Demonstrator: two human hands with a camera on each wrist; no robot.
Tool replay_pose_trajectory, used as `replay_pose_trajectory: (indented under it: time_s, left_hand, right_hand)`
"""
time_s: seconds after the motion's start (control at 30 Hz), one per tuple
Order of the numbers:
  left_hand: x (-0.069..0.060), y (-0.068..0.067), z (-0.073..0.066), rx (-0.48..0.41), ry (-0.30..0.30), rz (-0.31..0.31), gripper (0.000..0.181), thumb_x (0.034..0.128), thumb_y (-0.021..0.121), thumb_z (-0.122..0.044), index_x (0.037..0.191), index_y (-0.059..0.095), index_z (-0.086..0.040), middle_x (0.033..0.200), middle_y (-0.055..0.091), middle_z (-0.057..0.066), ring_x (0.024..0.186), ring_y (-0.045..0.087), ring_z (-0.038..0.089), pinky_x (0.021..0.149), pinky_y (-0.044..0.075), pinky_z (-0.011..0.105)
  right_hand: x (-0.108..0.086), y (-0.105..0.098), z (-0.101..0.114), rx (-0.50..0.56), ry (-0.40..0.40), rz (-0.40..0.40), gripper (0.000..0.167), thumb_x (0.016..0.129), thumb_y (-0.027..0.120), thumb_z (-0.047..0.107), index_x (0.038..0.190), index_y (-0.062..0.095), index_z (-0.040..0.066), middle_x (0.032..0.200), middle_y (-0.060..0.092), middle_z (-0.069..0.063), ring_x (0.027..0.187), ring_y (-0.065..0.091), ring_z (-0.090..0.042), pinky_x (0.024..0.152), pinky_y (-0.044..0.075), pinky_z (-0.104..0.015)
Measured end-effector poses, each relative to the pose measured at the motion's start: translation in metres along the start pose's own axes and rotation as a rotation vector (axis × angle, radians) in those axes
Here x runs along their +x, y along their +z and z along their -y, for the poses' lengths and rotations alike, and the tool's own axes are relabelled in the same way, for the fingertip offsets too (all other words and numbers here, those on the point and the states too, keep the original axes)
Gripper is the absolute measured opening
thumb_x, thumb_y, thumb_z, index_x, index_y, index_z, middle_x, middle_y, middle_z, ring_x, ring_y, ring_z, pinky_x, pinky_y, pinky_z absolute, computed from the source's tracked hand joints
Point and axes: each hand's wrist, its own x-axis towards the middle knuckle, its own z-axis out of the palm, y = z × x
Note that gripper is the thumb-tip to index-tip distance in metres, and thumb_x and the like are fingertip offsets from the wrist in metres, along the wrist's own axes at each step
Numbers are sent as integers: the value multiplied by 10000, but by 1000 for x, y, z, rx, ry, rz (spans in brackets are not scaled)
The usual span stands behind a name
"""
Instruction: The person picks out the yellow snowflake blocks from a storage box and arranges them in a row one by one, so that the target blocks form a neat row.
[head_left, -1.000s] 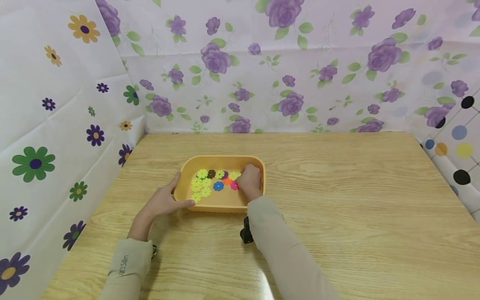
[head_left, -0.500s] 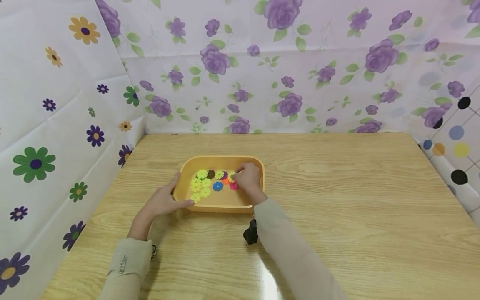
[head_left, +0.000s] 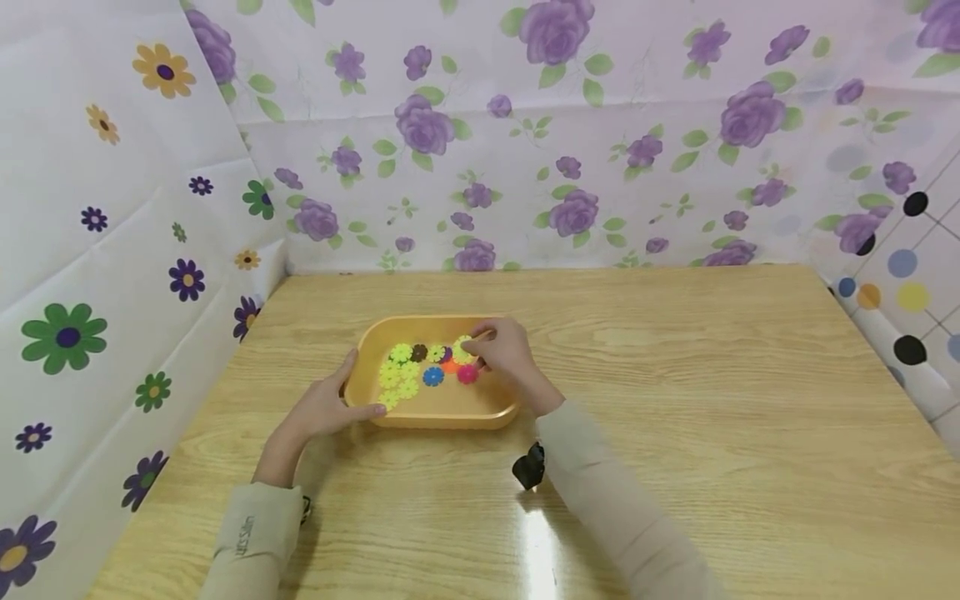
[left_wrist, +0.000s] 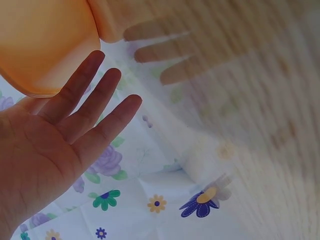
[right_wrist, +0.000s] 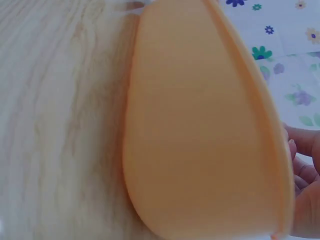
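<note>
An orange-yellow plastic tray (head_left: 450, 408) stands on the wooden table, with flower-shaped plastic discs inside. Most are yellow (head_left: 390, 375); there are also a blue disc (head_left: 433, 377), a pink disc (head_left: 467, 374) and a dark brown disc (head_left: 418, 353). My left hand (head_left: 318, 406) rests against the tray's left end, its thumb at the front rim. In the left wrist view its fingers (left_wrist: 82, 117) are straight. Over the tray's right end, my right hand (head_left: 506, 346) pinches a yellow flower disc (head_left: 463, 350). In the right wrist view the tray wall hides that disc.
The wooden table (head_left: 675, 375) extends to the right of the tray. A flower-printed cloth (head_left: 517, 167) hangs behind it, and another flowered sheet (head_left: 135, 275) lines the left side. A black wrist device (head_left: 529, 467) hangs below the right sleeve.
My right hand has risen and shifted right from low in the tray, bringing up a yellow disc in its fingertips. The left hand has stayed at the tray's left end.
</note>
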Motion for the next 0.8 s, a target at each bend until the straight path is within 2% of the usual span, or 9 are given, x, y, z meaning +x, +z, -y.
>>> replay_pose_trajectory:
  time_s: [0.2, 0.5, 0.57, 0.8]
  left_hand:
    - [-1, 0, 0, 2, -8, -2, 1098, 723, 686, -540, 1455, 52, -22, 1388, 269, 327, 1198, 365, 460, 935, 329, 537]
    - [0, 1, 2, -2, 5, -8, 1093, 724, 692, -531, 1455, 60, -18, 1373, 286, 338, 1192, 373, 462, 933, 330, 539]
    - [-1, 1, 2, -9, 6, -10, 1093, 724, 695, -527, 1454, 62, -16, 1370, 292, 338, 1188, 381, 456, 929, 336, 537]
    - [-1, 1, 0, -7, 24, -26, 1106, 711, 703, -533, 1450, 75, -2, 1340, 340, 341, 1130, 457, 424, 896, 376, 515]
  right_hand:
    - [-1, -20, 2, 53, -1, 34, 211, 815, 677, 81, 993, 635, -26, 739, 650, -199, 524, 596, -259, 568, 517, -382]
    - [7, -55, -8, 35, 8, 28, 243, 839, 655, 94, 1048, 620, -26, 837, 634, -260, 546, 575, -176, 506, 479, -257]
    - [10, -64, -11, 37, 10, 18, 243, 848, 644, 97, 1050, 612, -33, 846, 634, -260, 537, 571, -156, 518, 485, -269]
    - [18, -94, -26, 48, 30, -22, 262, 866, 622, 108, 1085, 597, -33, 914, 636, -250, 594, 614, -208, 606, 510, -350]
